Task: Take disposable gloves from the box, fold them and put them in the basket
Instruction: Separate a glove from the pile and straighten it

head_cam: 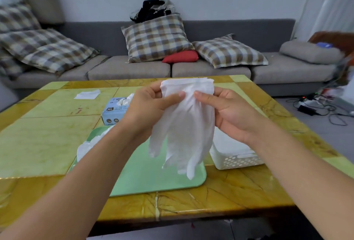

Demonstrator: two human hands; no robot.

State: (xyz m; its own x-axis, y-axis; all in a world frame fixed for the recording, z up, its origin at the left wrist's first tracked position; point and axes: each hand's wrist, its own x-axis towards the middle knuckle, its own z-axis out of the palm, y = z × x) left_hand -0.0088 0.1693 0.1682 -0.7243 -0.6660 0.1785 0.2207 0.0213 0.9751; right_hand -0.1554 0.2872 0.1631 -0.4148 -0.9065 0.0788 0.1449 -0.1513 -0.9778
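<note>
Two bare hands hold a white disposable glove (183, 125) up by its cuff above the table: left hand (151, 105) and right hand (228, 113) each pinch it. Below lie a green tray (153, 174), the white basket (237, 159) beside its right edge, and the blue glove box (113, 111) behind.

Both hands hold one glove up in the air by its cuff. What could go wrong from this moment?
1. The glove hangs limp from the left hand and right hand; folding it in the air may come out crooked, so the green tray seems safer.
2. The basket sits near the table's right edge; a careless drop could miss it.
</note>
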